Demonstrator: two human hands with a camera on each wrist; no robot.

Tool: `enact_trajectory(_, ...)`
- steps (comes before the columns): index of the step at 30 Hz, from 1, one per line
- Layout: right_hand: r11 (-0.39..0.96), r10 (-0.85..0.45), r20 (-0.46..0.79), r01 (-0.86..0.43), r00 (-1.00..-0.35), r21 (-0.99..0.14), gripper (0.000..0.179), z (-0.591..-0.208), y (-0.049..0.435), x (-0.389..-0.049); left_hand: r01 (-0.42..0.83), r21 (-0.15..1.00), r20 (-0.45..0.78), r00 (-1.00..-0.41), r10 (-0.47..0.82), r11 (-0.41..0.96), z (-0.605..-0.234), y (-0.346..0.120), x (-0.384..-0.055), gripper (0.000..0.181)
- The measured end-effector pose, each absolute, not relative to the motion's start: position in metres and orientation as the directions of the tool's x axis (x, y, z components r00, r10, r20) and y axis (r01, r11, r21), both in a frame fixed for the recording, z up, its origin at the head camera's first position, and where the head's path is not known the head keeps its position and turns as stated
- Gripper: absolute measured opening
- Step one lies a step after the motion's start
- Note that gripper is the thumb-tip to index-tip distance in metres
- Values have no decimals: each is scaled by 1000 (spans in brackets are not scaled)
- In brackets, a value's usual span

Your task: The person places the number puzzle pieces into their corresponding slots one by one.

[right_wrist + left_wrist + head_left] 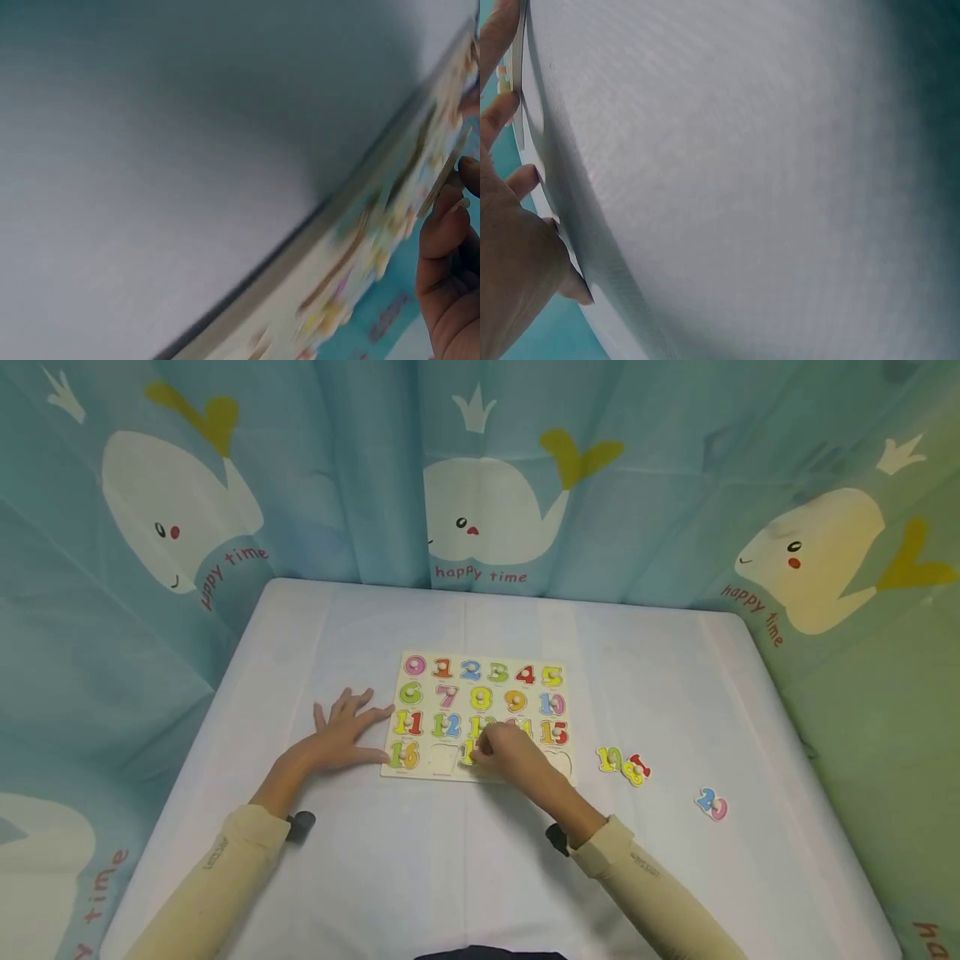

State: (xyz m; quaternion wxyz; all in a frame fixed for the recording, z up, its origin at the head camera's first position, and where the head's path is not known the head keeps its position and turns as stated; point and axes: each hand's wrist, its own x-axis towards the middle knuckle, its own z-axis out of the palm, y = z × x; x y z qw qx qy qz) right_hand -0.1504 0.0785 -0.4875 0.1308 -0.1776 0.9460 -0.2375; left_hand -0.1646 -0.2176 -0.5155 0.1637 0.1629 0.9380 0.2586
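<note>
A wooden number puzzle board (431, 774) lies on the white table with rows of coloured, knobbed number pieces in it. My right hand (513, 760) is over the bottom row and pinches a number puzzle piece (467, 752). A yellowish 1 shows on it; my fingers cover the rest. In the right wrist view the thin puzzle piece (448, 172) stands tilted between thumb and fingers, just off the board. With fingers spread, my left hand (341, 737) rests at the board's left edge, thumb and a finger touching it beside the 16 piece (403, 755).
Right of the board lie a loose 19 piece (609, 760) and a red-and-yellow 18 piece (637, 770), close together. A blue-and-pink 20 piece (711, 804) lies farther right. A whale-print curtain (375, 468) hangs behind the table (645, 677).
</note>
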Motion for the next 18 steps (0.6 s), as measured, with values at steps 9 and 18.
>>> enact_trajectory(9, 781, -521, -88, -433, -849, -450, 13, -499, 43, -149, 226, 537, -218, -893, 393, 812, -516, -218, -167, 84)
enact_trajectory(18, 793, -511, -108, -419, -853, -443, 10, -503, 32, -150, 231, 535, -213, -894, 394, 813, -519, -218, -167, 83)
